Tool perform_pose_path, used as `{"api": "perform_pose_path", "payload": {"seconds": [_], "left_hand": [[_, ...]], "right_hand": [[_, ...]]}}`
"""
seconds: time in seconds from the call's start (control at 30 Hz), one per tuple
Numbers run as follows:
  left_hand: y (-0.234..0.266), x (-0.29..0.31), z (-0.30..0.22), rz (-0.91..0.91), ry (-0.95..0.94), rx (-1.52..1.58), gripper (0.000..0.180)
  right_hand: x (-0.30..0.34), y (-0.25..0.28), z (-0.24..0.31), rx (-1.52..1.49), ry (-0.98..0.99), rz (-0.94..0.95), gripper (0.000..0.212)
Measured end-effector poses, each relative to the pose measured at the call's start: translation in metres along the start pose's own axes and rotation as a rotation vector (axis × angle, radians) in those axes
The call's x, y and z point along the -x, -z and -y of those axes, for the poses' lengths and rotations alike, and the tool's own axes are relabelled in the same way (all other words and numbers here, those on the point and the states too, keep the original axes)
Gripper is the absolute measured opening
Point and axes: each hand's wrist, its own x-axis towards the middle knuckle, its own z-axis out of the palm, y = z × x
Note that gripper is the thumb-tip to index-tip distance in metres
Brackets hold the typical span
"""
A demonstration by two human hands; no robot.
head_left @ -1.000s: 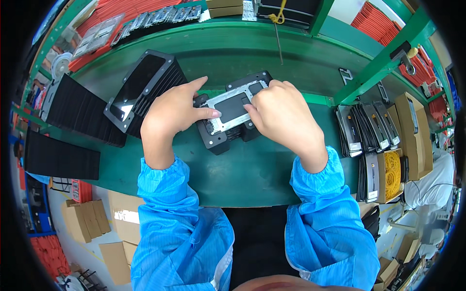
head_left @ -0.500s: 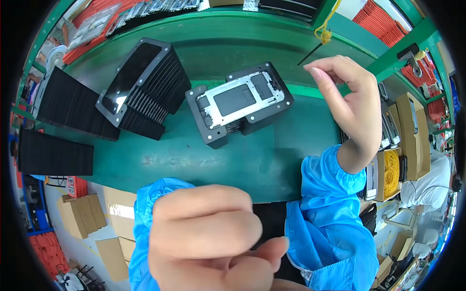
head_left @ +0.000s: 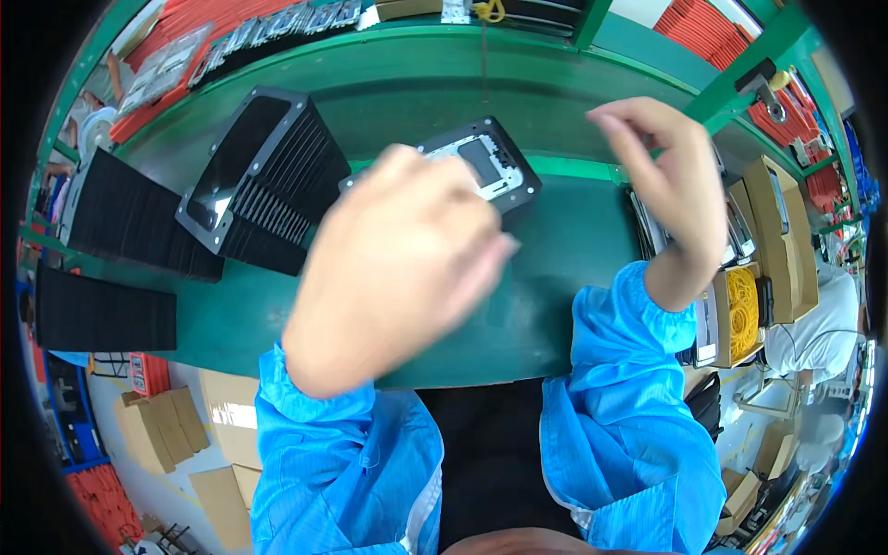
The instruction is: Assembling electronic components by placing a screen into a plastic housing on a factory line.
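Observation:
My left hand [head_left: 398, 250], smeared by motion, reaches over the near left part of a stepped black tray stack [head_left: 520, 190] on the bench; its fingers cannot be made out clearly. Partly covered by that hand, a thin silver metal frame [head_left: 507, 178] with rectangular openings lies on the stack's top. I cannot tell whether the hand touches it. My right hand [head_left: 671, 176] is raised to the right of the stack, thumb and forefinger tips together in a pinch. Anything between those tips is too small to see.
A taller black tray stack [head_left: 268, 166] with a glossy dark top stands left. Two more black stacks [head_left: 139, 213] sit beyond it. A thin dark rod [head_left: 485, 65] hangs from a yellow cord [head_left: 488, 11] at the back. Cardboard boxes [head_left: 782, 250] and yellow coils [head_left: 742, 310] are right.
My left hand has moved forward from close to my body to over the stack. The hanging rod has swung left, away from my right hand, which stays raised in nearly the same place.

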Motion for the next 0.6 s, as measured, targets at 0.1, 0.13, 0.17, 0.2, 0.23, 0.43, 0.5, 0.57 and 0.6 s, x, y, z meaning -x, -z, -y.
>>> {"api": "perform_pose_path", "payload": {"seconds": [0.1,0.13,0.17,0.2,0.23,0.43,0.5,0.57,0.6], "left_hand": [[-0.005,0.008,0.031,0.016,0.170,-0.132,0.019],[-0.007,0.010,0.038,0.099,0.257,-0.171,0.020],[-0.010,0.011,0.043,0.181,0.348,-0.210,0.022],[-0.015,0.009,0.045,0.186,0.334,-0.213,0.022],[-0.019,0.008,0.048,0.181,0.330,-0.200,0.025],[-0.033,-0.002,0.052,0.163,0.261,-0.192,0.033],[-0.039,-0.002,0.053,0.166,0.270,-0.195,0.033],[-0.045,-0.002,0.056,0.172,0.280,-0.197,0.033],[-0.048,-0.002,0.058,0.173,0.284,-0.195,0.033]], "right_hand": [[-0.011,-0.028,0.001,0.026,0.147,0.071,0.018],[-0.014,-0.040,0.004,0.047,0.219,0.131,0.018],[-0.015,-0.056,0.006,0.050,0.210,0.119,0.018],[-0.015,-0.073,0.006,0.043,0.199,0.127,0.019],[-0.016,-0.085,0.008,0.034,0.193,0.139,0.020],[-0.016,-0.098,0.017,0.044,0.190,0.203,0.020],[-0.015,-0.096,0.019,0.037,0.202,0.227,0.019],[-0.014,-0.098,0.022,0.033,0.192,0.240,0.018],[-0.014,-0.100,0.024,0.029,0.183,0.249,0.018]]}}
